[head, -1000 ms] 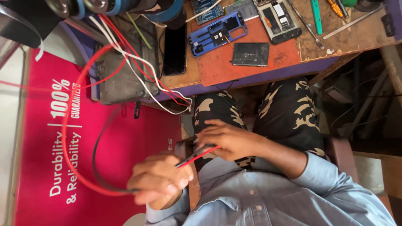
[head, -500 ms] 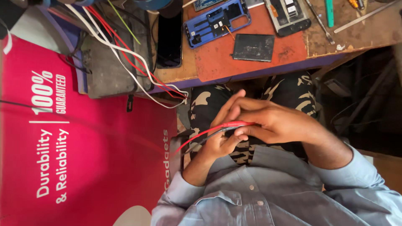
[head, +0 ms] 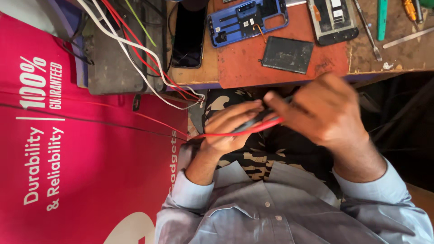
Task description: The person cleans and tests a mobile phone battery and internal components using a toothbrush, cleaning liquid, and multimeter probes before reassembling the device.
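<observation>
Fingers [head: 242, 113] of the left hand [head: 228, 131] curl around a thin red wire [head: 226, 133] and a dark probe-like handle [head: 253, 123], pinching them against the thumb just below the middle of the frame. The right hand [head: 325, 113] is blurred; its fingers appear closed on the other end of the same bundle, fingertip to fingertip with the left, though the exact grip cannot be made out. Both hands hover over the lap, below the bench [head: 398, 54] edge.

The wire looks light, limp and slippery in its insulation, so it probably handles best pinched close to the stiff dark handle rather than along the loose run, which trails off toward the left of the frame. It passes between the left fingers and thumb.

On the bench at the top lie a blue phone frame [head: 246, 20], a dark flat battery [head: 287, 54] and a black phone [head: 189, 36].
</observation>
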